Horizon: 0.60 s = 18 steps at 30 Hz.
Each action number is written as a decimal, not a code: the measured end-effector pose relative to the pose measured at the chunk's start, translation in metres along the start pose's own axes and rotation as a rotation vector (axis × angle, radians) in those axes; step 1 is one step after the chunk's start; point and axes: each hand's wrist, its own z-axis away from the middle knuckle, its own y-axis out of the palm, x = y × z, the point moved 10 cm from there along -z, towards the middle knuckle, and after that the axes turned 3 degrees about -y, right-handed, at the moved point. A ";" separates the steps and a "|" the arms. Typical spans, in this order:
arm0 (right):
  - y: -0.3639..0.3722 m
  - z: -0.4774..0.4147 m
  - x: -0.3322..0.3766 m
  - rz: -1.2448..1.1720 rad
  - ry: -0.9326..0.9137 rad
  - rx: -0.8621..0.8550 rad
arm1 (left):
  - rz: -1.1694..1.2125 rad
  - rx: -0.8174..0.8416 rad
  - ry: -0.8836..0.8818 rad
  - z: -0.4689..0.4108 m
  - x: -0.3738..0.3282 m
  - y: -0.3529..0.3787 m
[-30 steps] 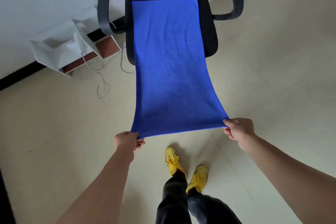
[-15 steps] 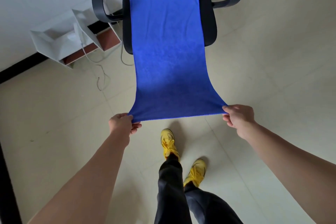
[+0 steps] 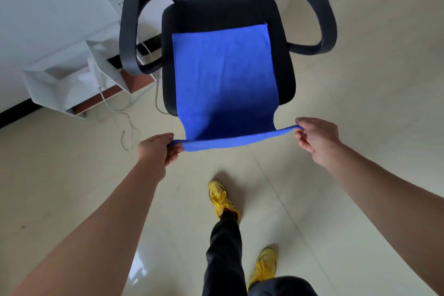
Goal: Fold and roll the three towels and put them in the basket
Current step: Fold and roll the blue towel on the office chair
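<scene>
A blue towel [image 3: 225, 79] lies stretched over the seat of a black office chair [image 3: 283, 72], its far edge about a third of the way down the seat. Its near edge hangs off the front of the seat and is curled over into a narrow roll. My left hand [image 3: 156, 151] pinches the left end of that rolled edge. The right end is pinched by my right hand [image 3: 314, 137]. Both hands are in front of the chair, level with each other. No basket or other towel is in view.
The chair's two armrests [image 3: 127, 31] curve out on either side of the seat. A white shelf unit [image 3: 69, 89] stands at the left by the wall, with loose cables [image 3: 127, 122] on the tiled floor. My yellow shoes [image 3: 221, 199] stand below the hands.
The towel's far edge has slid down from the back of the seat toward me. Its near edge, flat before, is now curled over between my hands. The chair's backrest has come into view.
</scene>
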 end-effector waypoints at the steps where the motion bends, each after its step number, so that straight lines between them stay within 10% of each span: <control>1: 0.007 -0.006 0.009 -0.012 0.012 -0.004 | 0.011 0.014 -0.005 -0.008 -0.013 0.005; 18: 0.107 -0.106 0.136 -0.238 0.103 0.104 | 0.103 0.049 0.031 -0.093 -0.185 0.099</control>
